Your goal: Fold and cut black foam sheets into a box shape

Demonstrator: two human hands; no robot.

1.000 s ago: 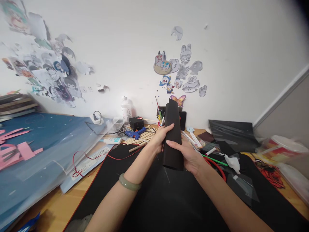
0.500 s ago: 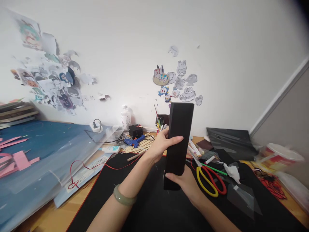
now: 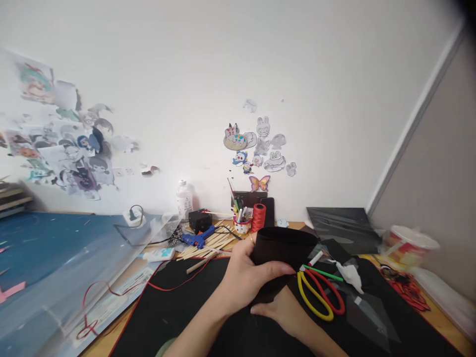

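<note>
Between both hands is a long black box-like piece, apparently of card or paper, tilted so its upper end, a rounded dark edge, comes toward me. My left hand is closed round its upper left side, the thumb lying across the front face. Lower down, my right hand grips the lower part from the right, its thumb pointing left; most of its fingers are hidden. Just right of the piece lie scissors with one yellow and one red handle loop, on the black mat.
Behind stand a pen cup, a red thread spool and a white bottle. A blue glue gun lies on wooden sticks. Clear plastic sheeting covers the left; a tub stands right.
The black piece has gone from nearly upright to tilted, its top now lower and nearer me. Both hands still hold it and have moved down in view. The camera view has shifted upward.
</note>
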